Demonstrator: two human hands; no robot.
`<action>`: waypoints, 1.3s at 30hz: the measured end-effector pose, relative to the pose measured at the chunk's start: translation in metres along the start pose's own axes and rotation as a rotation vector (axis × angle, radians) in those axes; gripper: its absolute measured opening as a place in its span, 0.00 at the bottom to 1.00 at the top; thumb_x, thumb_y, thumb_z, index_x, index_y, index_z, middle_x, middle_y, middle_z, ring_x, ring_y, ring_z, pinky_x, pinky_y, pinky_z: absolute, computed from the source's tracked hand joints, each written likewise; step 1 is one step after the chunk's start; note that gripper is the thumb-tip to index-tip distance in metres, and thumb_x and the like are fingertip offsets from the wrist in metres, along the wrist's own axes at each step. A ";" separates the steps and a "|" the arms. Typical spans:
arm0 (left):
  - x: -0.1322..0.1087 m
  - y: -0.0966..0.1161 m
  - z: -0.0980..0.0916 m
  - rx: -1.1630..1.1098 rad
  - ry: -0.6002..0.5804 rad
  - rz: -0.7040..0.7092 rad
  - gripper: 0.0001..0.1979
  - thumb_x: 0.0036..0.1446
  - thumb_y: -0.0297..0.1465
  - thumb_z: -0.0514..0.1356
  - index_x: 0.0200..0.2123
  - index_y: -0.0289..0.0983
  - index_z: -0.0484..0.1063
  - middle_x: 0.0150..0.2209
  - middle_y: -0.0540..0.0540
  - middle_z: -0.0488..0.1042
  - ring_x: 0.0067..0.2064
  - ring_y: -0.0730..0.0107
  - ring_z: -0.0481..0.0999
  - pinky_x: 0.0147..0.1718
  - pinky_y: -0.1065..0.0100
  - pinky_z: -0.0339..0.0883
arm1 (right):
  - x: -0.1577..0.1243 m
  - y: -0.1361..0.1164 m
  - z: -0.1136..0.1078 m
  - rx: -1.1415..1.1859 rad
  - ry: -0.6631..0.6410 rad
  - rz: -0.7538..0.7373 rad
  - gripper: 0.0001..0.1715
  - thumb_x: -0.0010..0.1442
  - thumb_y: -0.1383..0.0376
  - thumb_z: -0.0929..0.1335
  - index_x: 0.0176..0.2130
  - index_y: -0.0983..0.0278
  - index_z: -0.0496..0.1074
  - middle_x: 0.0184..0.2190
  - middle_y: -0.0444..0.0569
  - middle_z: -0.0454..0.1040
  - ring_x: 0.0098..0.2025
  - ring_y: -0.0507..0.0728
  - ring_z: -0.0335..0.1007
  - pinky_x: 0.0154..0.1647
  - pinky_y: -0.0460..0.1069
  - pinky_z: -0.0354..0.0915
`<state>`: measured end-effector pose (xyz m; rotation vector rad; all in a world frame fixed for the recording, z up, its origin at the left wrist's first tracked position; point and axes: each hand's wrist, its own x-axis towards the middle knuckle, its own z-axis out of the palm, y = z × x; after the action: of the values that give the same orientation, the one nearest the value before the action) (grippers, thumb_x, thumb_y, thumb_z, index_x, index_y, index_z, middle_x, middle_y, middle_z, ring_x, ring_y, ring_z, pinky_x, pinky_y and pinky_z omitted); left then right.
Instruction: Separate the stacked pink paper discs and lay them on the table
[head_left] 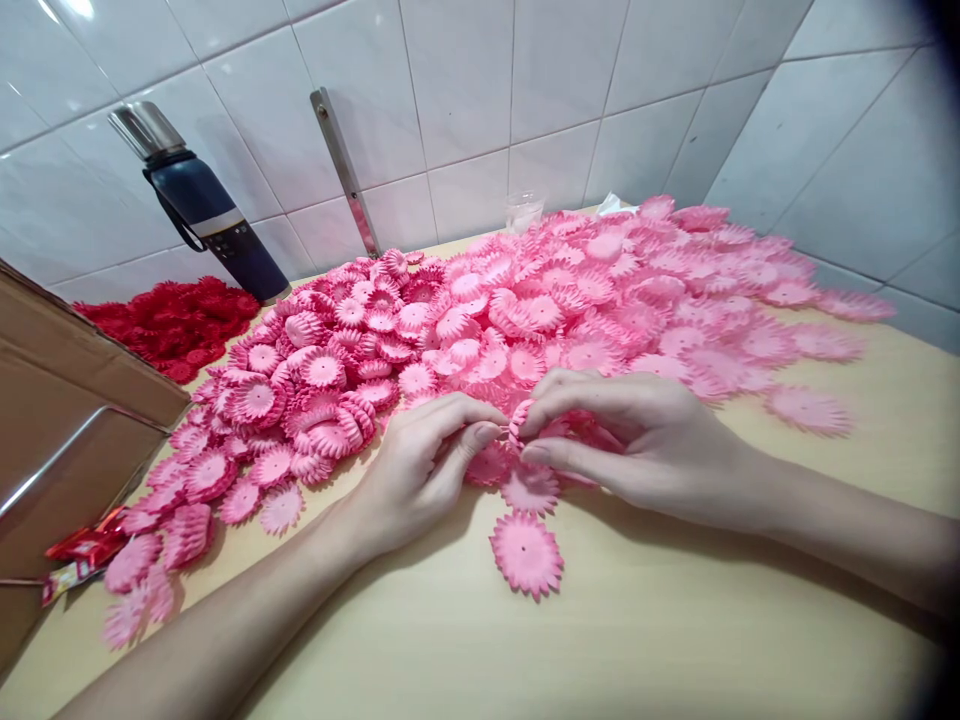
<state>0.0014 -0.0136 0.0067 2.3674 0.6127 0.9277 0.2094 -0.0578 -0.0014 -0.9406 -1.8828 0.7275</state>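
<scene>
Near the middle of the table, my left hand is closed, thumb and forefinger pinching a thin stem-like piece that barely shows. My right hand pinches a small curled pink artificial flower petal disc by its edge, right against the left fingertips. Below the hands, a flat pink petal disc with a jagged edge and a small centre hole lies on the table. Another disc lies partly under the hands. Behind them spreads a large heap of pink petal discs, some stacked and some loose.
Red petal pieces are piled at the back left beside a dark blue flask. A cardboard box and a red wrapper stand left. A metal strip leans on the tiled wall; a clear cup sits behind the heap.
</scene>
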 end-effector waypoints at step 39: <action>-0.004 0.006 0.006 0.054 -0.017 0.072 0.05 0.59 0.22 0.56 0.31 0.32 0.71 0.27 0.47 0.73 0.28 0.75 0.70 0.30 0.72 0.63 | -0.003 0.001 0.003 -0.406 0.019 -0.180 0.06 0.58 0.73 0.66 0.34 0.63 0.65 0.30 0.46 0.69 0.34 0.55 0.65 0.40 0.54 0.55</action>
<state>0.0047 -0.0220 0.0049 2.4570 0.5561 0.9320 0.2084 -0.0603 -0.0048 -1.0016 -2.1084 0.2299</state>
